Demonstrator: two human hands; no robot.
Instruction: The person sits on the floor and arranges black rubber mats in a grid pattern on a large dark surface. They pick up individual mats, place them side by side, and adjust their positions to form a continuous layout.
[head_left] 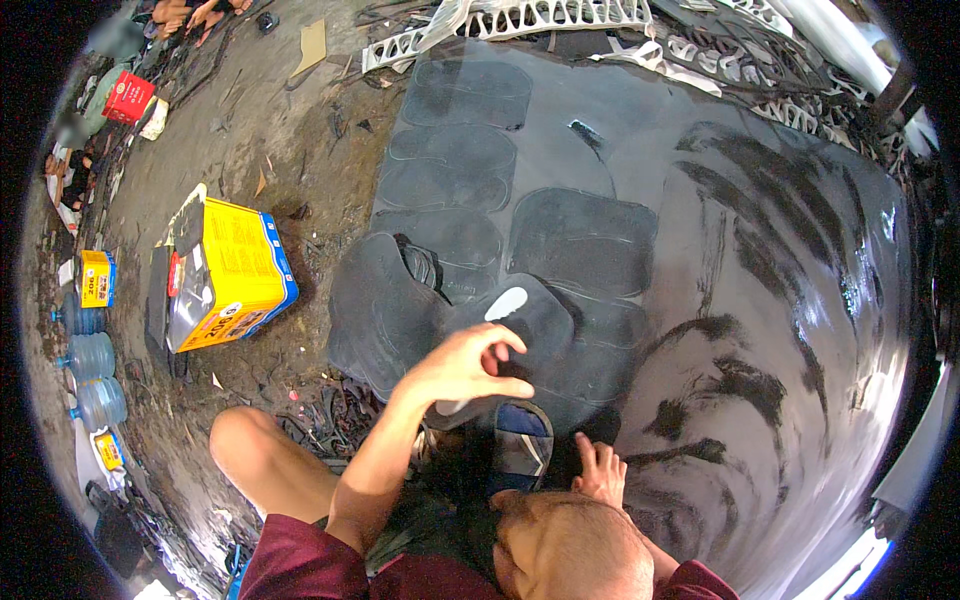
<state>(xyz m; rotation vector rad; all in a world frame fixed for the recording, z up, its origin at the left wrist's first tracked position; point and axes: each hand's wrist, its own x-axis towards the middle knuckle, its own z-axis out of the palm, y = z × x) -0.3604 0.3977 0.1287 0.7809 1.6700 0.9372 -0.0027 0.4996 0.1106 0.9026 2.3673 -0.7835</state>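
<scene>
A large black rubber-like sheet (690, 250) lies on the ground before me, with several sole-shaped outlines on its left part. My left hand (468, 368) hovers over a dark sole-shaped piece (545, 325) with a white oval patch. Its thumb and fingers curve apart, with nothing between them. Left of that piece, more dark cut pieces (375, 300) lie overlapping on the sheet's edge. My right hand (602, 472) rests low on the sheet, index finger stretched forward and the other fingers slightly bent. A blue-and-grey sandal (523, 440) is between my hands.
An opened yellow-and-blue metal can (235, 275) stands left on the dirt floor. Farther left are a smaller yellow can (98, 278), clear blue water jugs (95, 355) and a red box (128, 97). Cut-out scrap webbing (540, 18) lies along the far edge.
</scene>
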